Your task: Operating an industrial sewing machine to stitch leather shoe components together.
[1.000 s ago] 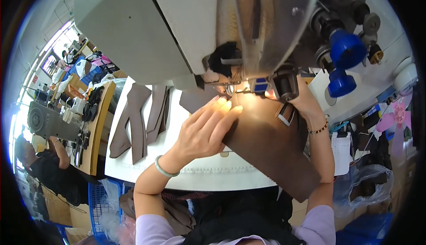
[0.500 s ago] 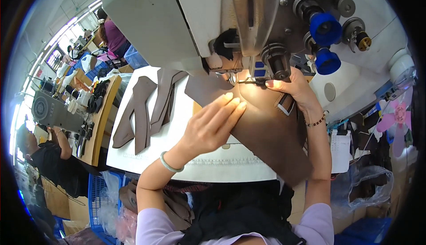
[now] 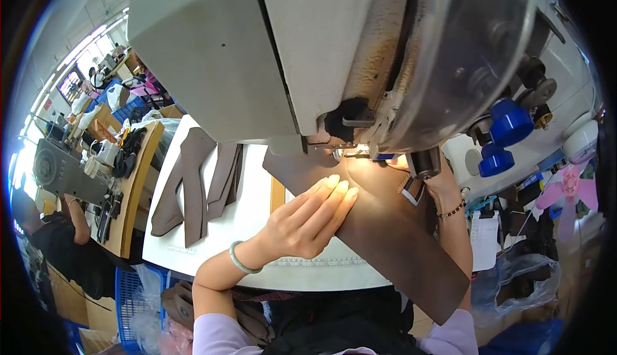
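A large brown leather-like piece (image 3: 411,239) lies under the head of a sewing machine (image 3: 334,53), its near corner hanging past the table's front edge. My left hand (image 3: 305,220) rests on its left side, fingers stretched out and close together, fingertips pressing the surface just below the lit needle area; its thumb is hidden. Partly covered by a machine knob, my right hand (image 3: 442,185) grips the right side of the piece, thumb on top near the needle. Beside that hand, a dark rectangular buckle (image 3: 412,190) with light stitching sits on the piece.
Several narrow brown strips (image 3: 196,188) lie on the white table (image 3: 308,271), left of my left hand. Blue knobs (image 3: 511,122) jut from the machine at right. A blue basket (image 3: 132,297) stands below left. Another person (image 3: 67,239) sits at a bench further left.
The view has shifted, so the machine covers more of my right hand. The brown piece's near corner reaches lower. My left hand keeps its place on the piece.
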The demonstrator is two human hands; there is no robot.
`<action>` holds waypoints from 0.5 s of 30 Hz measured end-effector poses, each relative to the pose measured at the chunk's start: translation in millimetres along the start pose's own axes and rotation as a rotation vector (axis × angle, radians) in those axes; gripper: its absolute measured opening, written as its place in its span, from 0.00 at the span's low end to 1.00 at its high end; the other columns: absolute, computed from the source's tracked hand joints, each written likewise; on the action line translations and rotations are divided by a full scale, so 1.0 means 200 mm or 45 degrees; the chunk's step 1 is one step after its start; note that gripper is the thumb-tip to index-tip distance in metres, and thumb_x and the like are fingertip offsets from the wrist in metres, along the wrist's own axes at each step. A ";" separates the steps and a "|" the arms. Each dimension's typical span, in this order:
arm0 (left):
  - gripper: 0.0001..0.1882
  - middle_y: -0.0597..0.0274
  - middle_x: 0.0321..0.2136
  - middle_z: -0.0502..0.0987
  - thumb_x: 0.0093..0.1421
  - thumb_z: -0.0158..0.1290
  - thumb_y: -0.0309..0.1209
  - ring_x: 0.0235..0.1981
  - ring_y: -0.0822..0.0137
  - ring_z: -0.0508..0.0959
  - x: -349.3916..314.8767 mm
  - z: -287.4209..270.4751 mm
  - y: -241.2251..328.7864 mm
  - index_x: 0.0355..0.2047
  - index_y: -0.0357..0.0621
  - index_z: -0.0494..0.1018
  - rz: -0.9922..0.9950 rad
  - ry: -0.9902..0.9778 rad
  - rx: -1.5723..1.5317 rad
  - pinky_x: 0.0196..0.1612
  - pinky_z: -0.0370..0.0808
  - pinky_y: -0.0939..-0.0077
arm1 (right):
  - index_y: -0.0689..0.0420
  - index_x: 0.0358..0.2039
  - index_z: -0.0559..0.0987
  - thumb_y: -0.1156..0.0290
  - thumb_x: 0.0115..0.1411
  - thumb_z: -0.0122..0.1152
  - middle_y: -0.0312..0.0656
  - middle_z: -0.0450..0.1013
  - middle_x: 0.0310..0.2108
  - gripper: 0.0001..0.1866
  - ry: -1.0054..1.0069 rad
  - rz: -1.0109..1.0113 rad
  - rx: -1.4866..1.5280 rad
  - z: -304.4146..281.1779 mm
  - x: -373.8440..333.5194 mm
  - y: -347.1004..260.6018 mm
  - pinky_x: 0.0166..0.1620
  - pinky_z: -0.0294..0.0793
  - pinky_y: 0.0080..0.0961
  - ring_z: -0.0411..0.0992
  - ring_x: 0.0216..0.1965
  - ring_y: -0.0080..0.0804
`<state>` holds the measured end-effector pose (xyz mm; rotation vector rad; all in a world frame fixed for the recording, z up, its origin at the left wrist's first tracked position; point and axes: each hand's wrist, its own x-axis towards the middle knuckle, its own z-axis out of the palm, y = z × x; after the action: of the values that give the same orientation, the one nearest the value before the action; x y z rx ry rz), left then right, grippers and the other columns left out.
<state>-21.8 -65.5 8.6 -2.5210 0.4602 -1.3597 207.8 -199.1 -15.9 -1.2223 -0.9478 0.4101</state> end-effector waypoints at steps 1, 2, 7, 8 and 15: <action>0.24 0.50 0.34 0.79 0.36 0.50 0.26 0.37 0.56 0.81 0.00 0.00 0.00 0.37 0.30 0.78 -0.006 0.005 -0.002 0.40 0.81 0.71 | 0.61 0.45 0.75 0.82 0.43 0.74 0.41 0.75 0.42 0.27 0.029 0.007 -0.032 -0.01 -0.01 0.01 0.48 0.75 0.28 0.74 0.41 0.30; 0.24 0.50 0.34 0.79 0.36 0.50 0.25 0.37 0.56 0.81 0.00 0.00 0.00 0.37 0.30 0.78 0.001 0.016 -0.006 0.40 0.81 0.71 | 0.61 0.45 0.75 0.82 0.43 0.74 0.41 0.75 0.42 0.27 0.027 0.010 -0.038 -0.02 -0.02 0.01 0.48 0.75 0.28 0.74 0.41 0.30; 0.24 0.49 0.34 0.79 0.35 0.51 0.25 0.37 0.55 0.81 0.00 0.01 -0.03 0.36 0.30 0.78 -0.051 0.025 -0.023 0.40 0.81 0.69 | 0.57 0.63 0.57 0.78 0.45 0.74 0.38 0.57 0.60 0.47 0.036 0.085 0.136 0.06 -0.02 -0.03 0.66 0.49 0.30 0.53 0.62 0.30; 0.24 0.49 0.35 0.79 0.35 0.51 0.24 0.38 0.54 0.81 -0.01 0.01 -0.04 0.37 0.30 0.78 -0.085 0.013 -0.044 0.41 0.81 0.68 | 0.57 0.63 0.58 0.78 0.46 0.73 0.38 0.57 0.60 0.46 0.086 0.068 0.200 0.07 -0.02 -0.03 0.66 0.49 0.30 0.53 0.62 0.30; 0.27 0.50 0.38 0.75 0.38 0.50 0.25 0.43 0.54 0.78 -0.02 0.02 -0.02 0.43 0.28 0.75 -0.158 -0.041 -0.119 0.51 0.76 0.62 | 0.57 0.64 0.57 0.78 0.48 0.71 0.39 0.57 0.61 0.45 0.106 0.227 0.275 0.04 -0.04 -0.01 0.67 0.46 0.30 0.52 0.64 0.30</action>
<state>-19.5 -60.8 5.2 -2.6838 0.3744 -1.3676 196.7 -201.5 -16.8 -1.1203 -0.7064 0.5832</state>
